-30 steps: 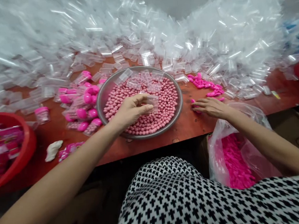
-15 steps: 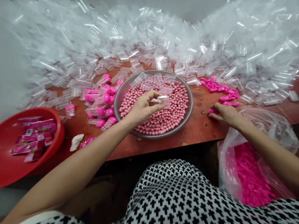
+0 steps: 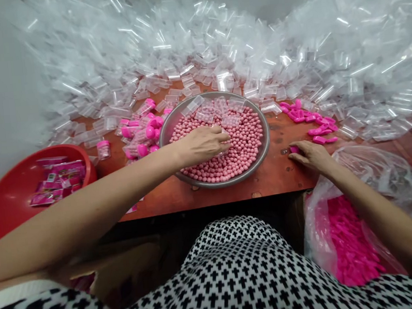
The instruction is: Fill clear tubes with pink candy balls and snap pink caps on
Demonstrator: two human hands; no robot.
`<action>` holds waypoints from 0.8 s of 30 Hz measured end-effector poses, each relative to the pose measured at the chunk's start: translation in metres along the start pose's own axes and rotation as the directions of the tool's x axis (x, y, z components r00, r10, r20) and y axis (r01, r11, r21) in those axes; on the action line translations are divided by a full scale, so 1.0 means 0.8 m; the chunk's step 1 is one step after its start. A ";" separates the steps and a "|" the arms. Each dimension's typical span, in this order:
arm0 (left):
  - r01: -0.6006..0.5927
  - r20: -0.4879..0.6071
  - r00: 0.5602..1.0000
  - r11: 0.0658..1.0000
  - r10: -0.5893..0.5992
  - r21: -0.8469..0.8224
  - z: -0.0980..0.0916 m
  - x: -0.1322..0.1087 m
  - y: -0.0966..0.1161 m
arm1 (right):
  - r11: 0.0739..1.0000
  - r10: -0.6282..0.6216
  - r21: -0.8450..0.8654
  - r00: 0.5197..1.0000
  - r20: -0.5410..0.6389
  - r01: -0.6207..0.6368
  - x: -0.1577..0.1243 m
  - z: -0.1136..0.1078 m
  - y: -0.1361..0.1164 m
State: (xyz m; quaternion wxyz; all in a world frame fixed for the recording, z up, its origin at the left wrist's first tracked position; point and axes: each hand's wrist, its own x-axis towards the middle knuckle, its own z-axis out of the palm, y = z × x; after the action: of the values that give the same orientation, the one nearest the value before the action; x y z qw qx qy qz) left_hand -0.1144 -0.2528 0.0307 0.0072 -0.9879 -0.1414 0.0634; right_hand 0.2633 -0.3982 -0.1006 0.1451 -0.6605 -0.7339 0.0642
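My left hand (image 3: 204, 146) is down in the grey bowl (image 3: 267, 136), its fingers closed around a small clear plastic container that they mostly hide. Round pink balls (image 3: 246, 143) fill the bowl, and several clear containers (image 3: 220, 106) lie on top of them at the far side. On the table right of the bowl, my right hand (image 3: 310, 155) pinches a pink plastic cap (image 3: 294, 150) between thumb and fingers. Loose pink caps (image 3: 307, 115) lie just beyond that hand.
Filled containers with pink caps (image 3: 140, 136) are heaped left of the bowl. A red basin (image 3: 5, 193) with pink packets (image 3: 61, 180) stands at far left. Clear containers (image 3: 181, 45) pile up along the back. A plastic bag (image 3: 315, 231) of pink caps (image 3: 351, 247) sits below the table's right edge.
My left hand has lowered the clear container from above the balls into them. My right hand stays in nearly the same place with the pink cap. The view has shifted slightly.
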 end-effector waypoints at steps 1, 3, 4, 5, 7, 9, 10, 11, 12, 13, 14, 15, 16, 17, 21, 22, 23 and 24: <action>-0.049 0.058 0.997 0.999 0.049 0.004 0.000 0.006 -0.001 | 1.000 0.003 -0.001 1.000 -0.002 -0.003 0.000 0.001 0.000; -0.114 0.155 0.981 0.993 0.117 -0.029 0.001 0.015 -0.004 | 1.000 0.013 0.001 1.000 -0.012 -0.013 0.000 0.003 0.000; -0.117 0.177 0.976 0.992 0.125 -0.052 0.002 0.018 -0.005 | 1.000 0.016 0.005 1.000 -0.018 -0.016 0.000 0.003 0.000; -0.115 0.192 0.973 0.991 0.127 -0.070 0.002 0.020 -0.006 | 1.000 0.018 0.011 1.000 -0.023 -0.018 -0.001 0.004 -0.002; -0.093 0.207 0.972 0.992 0.109 -0.086 0.004 0.021 -0.008 | 0.999 0.020 0.028 0.999 -0.028 -0.019 -0.001 0.004 -0.005; -0.036 0.201 0.978 0.995 0.054 -0.091 0.005 0.021 -0.010 | 0.999 0.024 0.045 0.999 -0.021 -0.024 0.000 0.002 -0.010; 0.005 0.194 0.981 0.996 0.012 -0.088 0.005 0.020 -0.012 | 0.998 0.033 0.054 0.999 -0.018 -0.032 0.000 0.000 -0.012; 0.051 0.186 0.982 0.995 -0.035 -0.081 0.005 0.020 -0.013 | 0.997 0.045 0.063 0.999 -0.018 -0.043 -0.001 -0.001 -0.014; 0.095 0.174 0.981 0.993 -0.082 -0.071 0.005 0.020 -0.014 | 0.995 0.059 0.077 0.998 -0.023 -0.058 -0.001 -0.002 -0.015; 0.134 0.160 0.979 0.990 -0.123 -0.055 0.004 0.020 -0.013 | 0.993 0.077 0.097 0.997 -0.031 -0.074 -0.001 -0.003 -0.015; 0.158 0.146 0.978 0.987 -0.151 -0.036 0.004 0.022 -0.011 | 0.988 0.097 0.123 0.994 -0.042 -0.091 -0.001 -0.004 -0.016; 0.163 0.136 0.978 0.986 -0.159 -0.018 0.004 0.025 -0.008 | 0.981 0.121 0.158 0.991 -0.055 -0.111 -0.001 -0.005 -0.016; 0.150 0.130 0.980 0.989 -0.148 -0.006 0.005 0.029 -0.002 | 0.970 0.151 0.204 0.986 -0.065 -0.135 -0.002 -0.005 -0.016; 0.122 0.132 0.984 0.993 -0.121 -0.001 0.007 0.034 0.004 | 0.950 0.189 0.264 0.979 -0.072 -0.164 -0.002 -0.006 -0.016; 0.073 0.096 0.993 0.992 -0.063 -0.100 0.024 0.058 0.026 | 0.691 0.360 0.656 0.932 0.050 -0.302 -0.002 -0.007 -0.021; 0.097 0.057 0.994 0.981 -0.089 -0.165 0.029 0.062 0.028 | 0.578 0.386 0.750 0.918 0.094 -0.320 -0.002 -0.007 -0.024; 0.125 0.009 0.992 0.960 -0.127 -0.252 0.034 0.063 0.027 | 0.464 0.405 0.825 0.906 0.126 -0.322 -0.001 -0.008 -0.028; 0.151 -0.040 0.983 0.919 -0.178 -0.364 0.038 0.062 0.025 | 0.363 0.418 0.879 0.897 0.143 -0.309 -0.001 -0.010 -0.032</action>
State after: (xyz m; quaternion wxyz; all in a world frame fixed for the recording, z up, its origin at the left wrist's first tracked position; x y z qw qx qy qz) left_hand -0.0652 -0.2581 -0.0059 -0.1629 -0.9588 -0.2327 -0.0003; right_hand 0.2415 -0.4026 -0.0859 0.4870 -0.6338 -0.4179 0.4318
